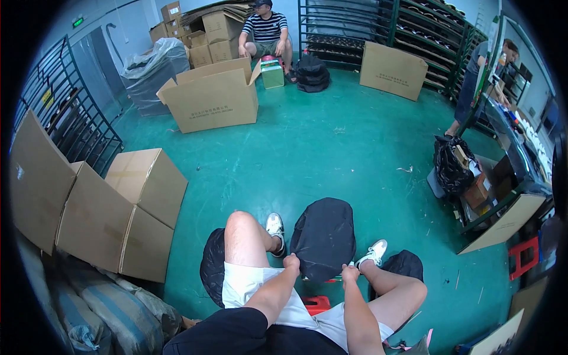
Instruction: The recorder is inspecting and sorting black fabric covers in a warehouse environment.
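In front of me, between my feet, stands a rounded bundle under a black fabric cover (324,234). My left hand (291,261) is closed on the cover's near left edge. At its near right edge my right hand (349,273) pinches the fabric. Below the near edge a little red and green shows; what lies under the cover is otherwise hidden. A red plastic stool (316,304) shows between my thighs. Beside my left leg sits a black-covered bundle (213,267), and another black bundle (404,265) is partly behind my right leg.
Cardboard boxes (148,183) and woven sacks (112,307) crowd the left. An open carton (216,100) stands ahead, near a seated person (265,32). At right are a workbench (518,142), another person (473,77) and a red stool (524,258). Racks (429,35) line the back.
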Demonstrator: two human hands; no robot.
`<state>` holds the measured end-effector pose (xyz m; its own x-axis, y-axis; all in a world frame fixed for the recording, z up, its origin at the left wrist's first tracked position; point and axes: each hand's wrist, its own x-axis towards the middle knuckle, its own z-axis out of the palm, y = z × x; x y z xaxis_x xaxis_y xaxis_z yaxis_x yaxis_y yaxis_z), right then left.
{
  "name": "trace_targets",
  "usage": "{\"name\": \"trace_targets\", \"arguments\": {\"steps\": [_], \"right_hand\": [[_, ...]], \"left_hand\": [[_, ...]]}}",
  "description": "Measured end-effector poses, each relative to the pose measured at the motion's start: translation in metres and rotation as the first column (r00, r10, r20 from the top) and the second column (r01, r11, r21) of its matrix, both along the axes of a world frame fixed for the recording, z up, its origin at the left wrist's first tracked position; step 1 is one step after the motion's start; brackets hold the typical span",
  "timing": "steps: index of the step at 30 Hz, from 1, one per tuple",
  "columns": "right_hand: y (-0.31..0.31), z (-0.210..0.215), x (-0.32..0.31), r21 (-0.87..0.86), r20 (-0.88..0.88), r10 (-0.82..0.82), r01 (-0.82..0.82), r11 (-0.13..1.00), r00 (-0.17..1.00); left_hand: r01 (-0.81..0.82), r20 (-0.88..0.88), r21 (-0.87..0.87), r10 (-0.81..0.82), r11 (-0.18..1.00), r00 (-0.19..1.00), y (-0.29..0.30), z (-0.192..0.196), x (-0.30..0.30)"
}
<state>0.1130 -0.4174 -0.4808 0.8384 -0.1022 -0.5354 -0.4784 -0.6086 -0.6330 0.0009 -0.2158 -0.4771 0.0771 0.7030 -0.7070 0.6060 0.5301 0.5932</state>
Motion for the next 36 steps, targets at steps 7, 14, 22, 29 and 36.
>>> {"name": "trace_targets", "arguments": {"steps": [7,14,22,29,36], "right_hand": [[-0.020,-0.024,0.008,-0.322,0.113,0.364,-0.313,0.893,0.924],[0.014,0.011,-0.003,-0.206,-0.122,0.149,-0.171,0.963,0.981],[0.000,0.013,-0.003,-0.138,-0.111,0.025,-0.040,0.990,0.994],[0.001,0.024,0.008,-0.136,0.177,-0.167,0.192,0.972,0.970],[-0.003,0.018,0.004,-0.078,0.012,-0.181,0.181,0.980,0.983]], "left_hand": [[-0.149,0.312,-0.297,0.243,0.943,0.918,-0.022,0.029,0.022],[-0.217,0.324,-0.100,0.237,0.971,0.916,0.010,-0.027,0.011],[0.190,0.004,-0.088,-0.191,0.978,0.982,-0.002,0.003,-0.008],[0.541,-0.080,-0.052,-0.543,0.840,0.836,-0.026,0.029,-0.006],[0.410,-0.061,-0.120,-0.419,0.904,0.906,-0.028,0.006,-0.008]]}}
